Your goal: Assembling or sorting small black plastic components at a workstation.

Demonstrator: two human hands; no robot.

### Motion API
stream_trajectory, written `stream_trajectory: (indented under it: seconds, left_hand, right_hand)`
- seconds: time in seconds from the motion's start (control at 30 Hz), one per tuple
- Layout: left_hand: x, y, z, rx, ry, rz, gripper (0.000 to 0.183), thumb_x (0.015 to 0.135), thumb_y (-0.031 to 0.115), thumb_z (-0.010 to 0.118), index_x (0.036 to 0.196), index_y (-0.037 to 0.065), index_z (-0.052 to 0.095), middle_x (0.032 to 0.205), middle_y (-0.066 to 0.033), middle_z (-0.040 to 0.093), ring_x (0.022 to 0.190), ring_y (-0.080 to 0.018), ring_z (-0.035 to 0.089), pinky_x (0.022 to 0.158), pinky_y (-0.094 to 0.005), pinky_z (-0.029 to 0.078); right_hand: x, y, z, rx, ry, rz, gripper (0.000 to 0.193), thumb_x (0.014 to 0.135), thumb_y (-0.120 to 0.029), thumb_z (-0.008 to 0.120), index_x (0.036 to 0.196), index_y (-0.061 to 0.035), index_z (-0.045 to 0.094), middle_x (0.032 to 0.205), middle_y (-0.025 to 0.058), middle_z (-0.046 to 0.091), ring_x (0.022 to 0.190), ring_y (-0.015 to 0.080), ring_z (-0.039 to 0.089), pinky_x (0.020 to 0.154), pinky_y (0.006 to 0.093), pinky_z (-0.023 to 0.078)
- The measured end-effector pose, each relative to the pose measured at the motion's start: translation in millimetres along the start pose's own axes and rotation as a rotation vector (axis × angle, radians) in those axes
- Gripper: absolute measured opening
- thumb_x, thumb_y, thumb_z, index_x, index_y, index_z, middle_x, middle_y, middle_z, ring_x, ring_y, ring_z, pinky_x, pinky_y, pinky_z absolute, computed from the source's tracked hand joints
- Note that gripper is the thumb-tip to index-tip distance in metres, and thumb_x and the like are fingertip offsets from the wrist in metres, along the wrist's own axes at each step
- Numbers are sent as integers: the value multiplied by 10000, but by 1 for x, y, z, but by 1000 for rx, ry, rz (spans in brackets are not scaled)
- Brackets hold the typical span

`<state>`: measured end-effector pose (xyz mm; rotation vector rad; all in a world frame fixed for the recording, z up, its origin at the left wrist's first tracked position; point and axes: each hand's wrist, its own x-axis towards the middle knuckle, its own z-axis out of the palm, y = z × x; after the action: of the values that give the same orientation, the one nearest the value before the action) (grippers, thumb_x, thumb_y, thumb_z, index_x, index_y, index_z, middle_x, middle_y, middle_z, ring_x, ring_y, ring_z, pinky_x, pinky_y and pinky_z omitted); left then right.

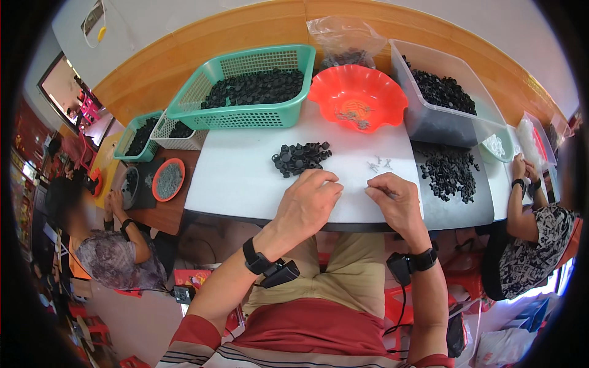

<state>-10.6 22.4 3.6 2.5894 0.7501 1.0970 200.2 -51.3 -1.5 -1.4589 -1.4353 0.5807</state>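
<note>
While poised low over the white-topped counter, have left grip bent, fingers folded inward, with the inner side hidden under the back of the hand; cannot tell how far closed, nor its contents. Have right grip drawn into a narrow pinch, thumb and forefinger close together; cannot tell whether touching or holding something small.

See just beyond left grip a loose heap of black parts: small, round, cap-like, slightly shiny, some lying flat, others tipped to show short sides, piled thickly in the middle and looser at the edges. Notice just beyond right grip several light grey pins, short and thin, lying at different angles, apart from the heap.

Find farther beyond both grips an orange-red bowl with wavy rim and more grey pins inside; left of it, a green basket of black pieces; right of it, a clear tub likewise stocked. Spot right of right grip more black pieces on a dark sheet.
</note>
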Motion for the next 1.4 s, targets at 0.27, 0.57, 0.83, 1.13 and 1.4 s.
stream_trajectory:
  seconds: [0.27, 0.57, 0.83, 1.13, 1.4]
  left_hand:
    - [42, -23, -6, 105, -11, -60, 130, 831, 87, 729, 947, 27, 737, 1026, -112, 713, 1000, -319, 644, 860, -413, 534]
    - [57, -40, 9, 312, -200, -82, 150, 826, 85, 709, 962, 34, 747, 935, -110, 719, 992, -319, 623, 850, -424, 528]
    - [59, -45, 14, 258, -167, -57, 141, 829, 70, 696, 952, 38, 756, 890, -97, 696, 980, -309, 603, 864, -412, 520]
    - [50, -24, -2, 120, -57, 29, 176, 855, 75, 690, 1021, 46, 742, 982, -92, 691, 1008, -311, 594, 887, -400, 504]
    - [31, 1, -21, -662, -14, -474, 141, 922, 92, 718, 1033, 5, 710, 960, -32, 663, 877, -107, 609, 815, -251, 492]
  right_hand:
    - [-2, 6, 1, 21, 21, -19, 119, 875, -26, 741, 978, 31, 720, 862, 102, 708, 721, 148, 629, 676, 278, 511]
    - [-3, 8, 1, 34, 31, -45, 130, 867, -37, 750, 973, 33, 721, 860, 114, 713, 698, 165, 638, 659, 292, 516]
    - [-3, 9, 0, 41, 33, -79, 120, 859, -23, 746, 961, 35, 720, 850, 120, 705, 683, 190, 637, 645, 304, 510]
    - [-3, 8, 0, 22, 46, -91, 119, 854, -29, 759, 947, 33, 718, 841, 121, 703, 659, 187, 629, 628, 302, 508]
    - [-4, 10, -2, 164, 109, -51, 103, 850, 18, 761, 942, 31, 718, 827, 70, 693, 704, 109, 627, 649, 254, 502]
